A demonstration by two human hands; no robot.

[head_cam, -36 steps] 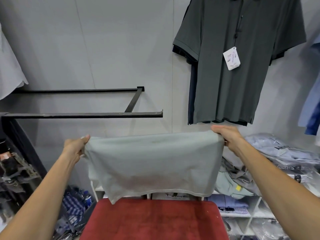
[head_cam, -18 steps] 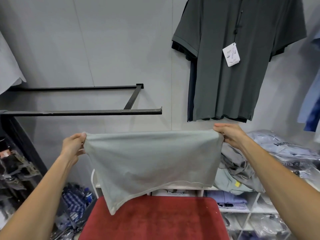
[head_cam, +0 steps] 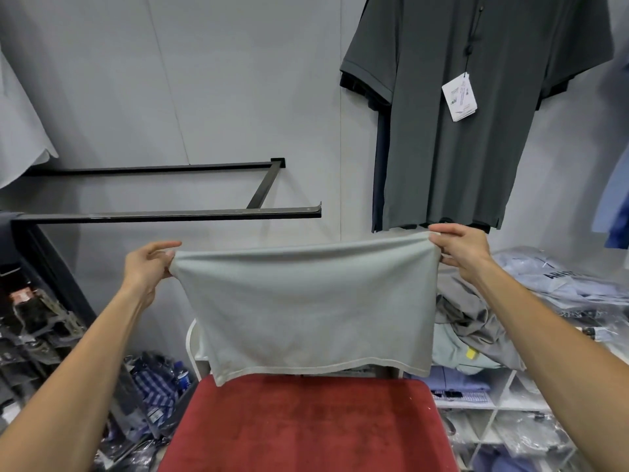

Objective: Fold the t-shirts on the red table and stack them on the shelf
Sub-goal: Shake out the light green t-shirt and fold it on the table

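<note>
Up above the red counter (head_cam: 306, 427) hangs a pale grey-green t-shirt (head_cam: 306, 308), folded over and stretched wide between both hands, its lower hem just over the counter's far edge and not resting on it. The left hand (head_cam: 149, 264) pinches the shirt's top left corner between thumb and fingers; the right hand (head_cam: 459, 248) grips the top right corner the same way, fingers curled over the fold. The shirt's long axis runs side to side, nearly level but a touch higher at the right hand, with the folded edge on top and the white-stitched hem pointing down at the counter. The hem dips lowest at its left corner. Around the counter: beyond it, on the wall to the right, a dark grey polo shirt (head_cam: 476, 124) hangs with a white tag (head_cam: 459, 97) dangling on its front, its bottom edge just above the right hand. On the wall left of that, a black metal rail (head_cam: 170, 216) juts out, well above the counter and clear of the held shirt. Right of the counter stands a white shelf (head_cam: 490, 403) with cubbies holding folded clothes, and on top of it lies a loose heap of grey clothes (head_cam: 469, 321) beside bagged shirts (head_cam: 561, 284) in clear plastic. The stretched shirt hides part of that heap and the white frame behind the counter. Left of the counter, low down, a jumble of packaged goods (head_cam: 153, 386) sits on the floor by a dark rack (head_cam: 37, 315).
</note>
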